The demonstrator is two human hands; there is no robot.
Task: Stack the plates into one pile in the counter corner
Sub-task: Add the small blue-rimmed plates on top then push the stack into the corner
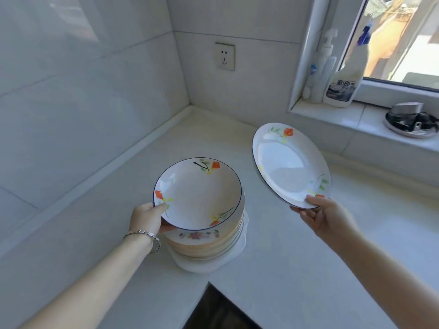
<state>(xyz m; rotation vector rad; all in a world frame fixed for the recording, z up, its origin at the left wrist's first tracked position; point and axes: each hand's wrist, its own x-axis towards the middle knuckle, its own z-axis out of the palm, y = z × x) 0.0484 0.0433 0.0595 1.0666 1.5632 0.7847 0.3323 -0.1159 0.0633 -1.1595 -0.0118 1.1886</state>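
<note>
Deep plate [197, 193]: white, thin dark-blue rim, orange flowers with green and yellow sprigs round the inside. The left hand [147, 217] grips it at its left rim, thumb on top, fingers curled under. It sits directly over the pile [209, 245]; cannot tell whether it rests on the top plate or is just clear of it. The pile is several plates with pale orange-tinted edges, one showing a purple and green pattern, all on a wider white plate with a wavy rim. Flat plate [289, 165], same flower pattern and blue rim, is larger, tilted, and held in the air right of the pile. The right hand [323, 214] pinches its near edge, thumb on top, fingers beneath. The left wrist wears a silver bracelet [145, 235]. The pile stands on a pale counter [297, 269] close to its front edge, well out from the back corner where two white tiled walls meet. Wall socket [225, 57] above that corner. To the right, a window sill [344, 117] holds a pump bottle [323, 67], a spray bottle [344, 84] and a small dish [411, 124] of dark items.
</note>
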